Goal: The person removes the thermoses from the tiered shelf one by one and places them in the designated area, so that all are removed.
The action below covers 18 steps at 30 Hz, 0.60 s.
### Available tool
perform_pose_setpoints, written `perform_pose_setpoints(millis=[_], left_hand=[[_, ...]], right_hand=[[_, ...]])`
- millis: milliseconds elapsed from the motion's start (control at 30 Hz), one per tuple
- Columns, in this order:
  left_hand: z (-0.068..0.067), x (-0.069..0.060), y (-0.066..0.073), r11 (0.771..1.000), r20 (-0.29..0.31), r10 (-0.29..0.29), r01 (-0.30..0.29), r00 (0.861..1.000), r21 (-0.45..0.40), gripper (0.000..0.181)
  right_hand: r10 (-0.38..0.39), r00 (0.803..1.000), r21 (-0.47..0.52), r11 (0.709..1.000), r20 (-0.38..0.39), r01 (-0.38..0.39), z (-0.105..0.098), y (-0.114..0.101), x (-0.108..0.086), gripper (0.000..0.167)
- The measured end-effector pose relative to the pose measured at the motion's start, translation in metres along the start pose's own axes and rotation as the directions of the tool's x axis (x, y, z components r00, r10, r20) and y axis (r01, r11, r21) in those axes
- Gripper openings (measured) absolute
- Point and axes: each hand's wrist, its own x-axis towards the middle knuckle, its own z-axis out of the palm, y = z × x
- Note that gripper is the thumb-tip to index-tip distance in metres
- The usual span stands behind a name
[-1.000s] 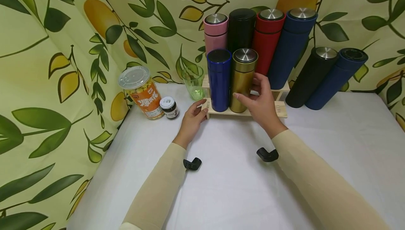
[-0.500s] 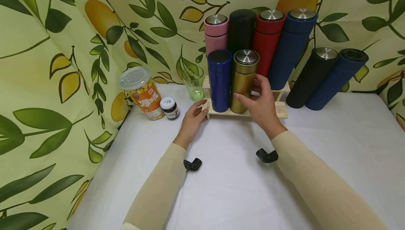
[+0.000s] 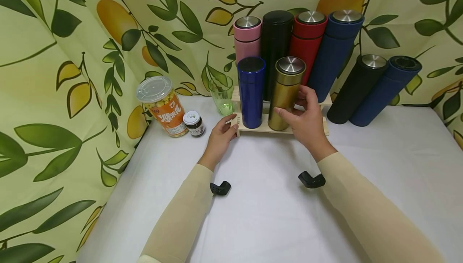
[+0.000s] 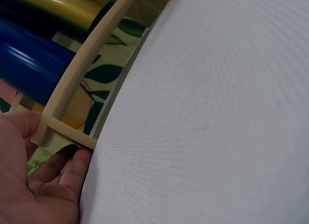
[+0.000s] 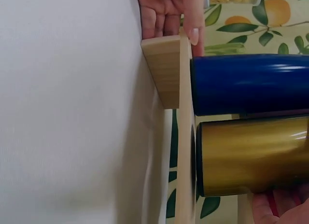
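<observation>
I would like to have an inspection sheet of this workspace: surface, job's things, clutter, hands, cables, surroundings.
Surface: white cloth, lightly wrinkled.
Job's things: gold bottle at the front step of the wooden stand; contact with the step unclear. Blue bottle beside it. Behind: pink bottle, black bottle, red bottle, navy bottle.
Clutter: tub, jar and green glass left of the stand; another black bottle and another navy bottle right of it.
Left hand: holds the stand's left end.
Right hand: grips the gold bottle.
Cables: nothing seen.
Surroundings: leaf-print curtain.
</observation>
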Motion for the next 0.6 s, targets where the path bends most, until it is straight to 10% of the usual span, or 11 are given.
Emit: perform_pose_setpoints(millis=[600], left_hand=[[0.001, 0.000, 0.000, 1.000, -0.008, -0.006, 0.006, 1.000, 0.020, 0.044]], right_hand=[[-0.028, 0.996, -0.018, 0.999, -0.086, 0.026, -0.040, 0.003, -0.012, 0.073]])
